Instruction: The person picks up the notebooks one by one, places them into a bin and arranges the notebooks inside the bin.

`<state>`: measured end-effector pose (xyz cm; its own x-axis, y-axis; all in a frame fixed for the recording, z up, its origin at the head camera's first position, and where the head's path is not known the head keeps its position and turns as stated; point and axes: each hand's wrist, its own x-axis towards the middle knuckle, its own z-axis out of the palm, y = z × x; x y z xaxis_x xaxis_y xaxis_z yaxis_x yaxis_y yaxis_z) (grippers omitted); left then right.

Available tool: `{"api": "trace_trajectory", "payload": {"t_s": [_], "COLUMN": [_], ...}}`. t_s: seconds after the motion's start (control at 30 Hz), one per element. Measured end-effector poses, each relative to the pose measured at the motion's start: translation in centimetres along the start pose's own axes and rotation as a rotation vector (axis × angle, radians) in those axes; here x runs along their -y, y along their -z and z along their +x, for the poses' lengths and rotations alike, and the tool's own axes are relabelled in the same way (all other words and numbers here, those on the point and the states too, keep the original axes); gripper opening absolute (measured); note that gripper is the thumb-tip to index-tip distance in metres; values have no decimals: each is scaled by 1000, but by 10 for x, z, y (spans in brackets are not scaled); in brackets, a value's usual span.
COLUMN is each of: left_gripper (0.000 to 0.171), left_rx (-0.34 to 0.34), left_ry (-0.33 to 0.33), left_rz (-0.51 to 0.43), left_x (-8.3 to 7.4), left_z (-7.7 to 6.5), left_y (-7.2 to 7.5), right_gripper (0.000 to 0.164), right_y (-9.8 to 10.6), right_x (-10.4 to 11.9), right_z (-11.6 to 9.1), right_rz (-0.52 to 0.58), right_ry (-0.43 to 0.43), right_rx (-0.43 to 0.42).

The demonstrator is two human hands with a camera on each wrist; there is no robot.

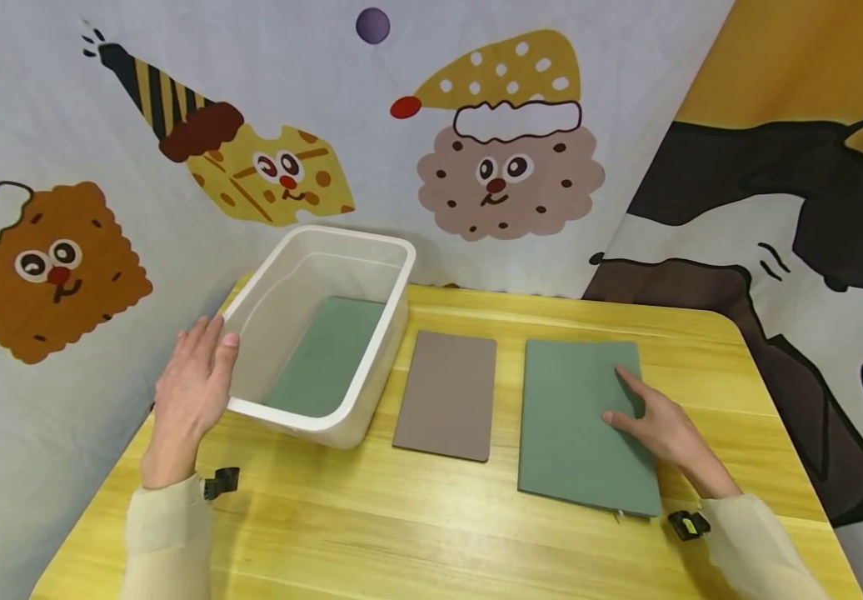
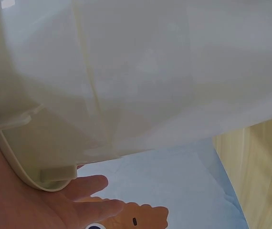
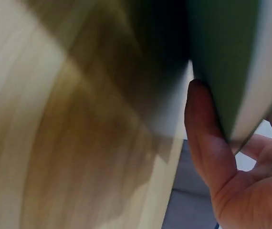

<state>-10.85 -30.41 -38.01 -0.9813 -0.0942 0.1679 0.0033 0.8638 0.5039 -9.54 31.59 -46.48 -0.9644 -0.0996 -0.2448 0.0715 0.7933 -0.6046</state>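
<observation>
from where i stand, the person's left hand (image 1: pixel 195 387) rests against the near left corner of the white plastic bin (image 1: pixel 379 375), fingers straight along the outside and the thumb at the rim. inside the bin, a green notebook (image 1: pixel 334 358) lies flat on the bottom. the right hand (image 1: pixel 660 425) grips the right edge of a larger-looking green book (image 1: pixel 562 425) on the wooden table (image 1: pixel 431 542), thumb and forefinger showing on the cover; seen from the wrist, the edge sits between the digits. a taupe notebook (image 1: pixel 446 396) lies between bin and book, touching neither. behind the table hangs a cloth (image 1: pixel 311 67) printed with cartoon biscuits and cheese.
</observation>
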Motion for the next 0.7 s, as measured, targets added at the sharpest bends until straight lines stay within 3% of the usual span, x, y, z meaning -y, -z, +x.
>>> {"api": "trace_trajectory", "payload": {"t_s": [0.27,0.57,0.7], "left_gripper": [78,78,78], "left_rx": [-4,-5,-5], "left_ry": [-2,0,1], "left_rz": [2,-6,-7], "left_x": [0,0,0], "left_z": [0,0,0], "left_y": [-1,-1,-1], "right_gripper": [73,71,67], "right_y": [8,16,18], "right_x": [14,28,32], "right_z": [-16,-32,-36], "right_rz": [143,303,310], "right_ry": [72,74,83], "right_rx": [-121,-164,-207]}}
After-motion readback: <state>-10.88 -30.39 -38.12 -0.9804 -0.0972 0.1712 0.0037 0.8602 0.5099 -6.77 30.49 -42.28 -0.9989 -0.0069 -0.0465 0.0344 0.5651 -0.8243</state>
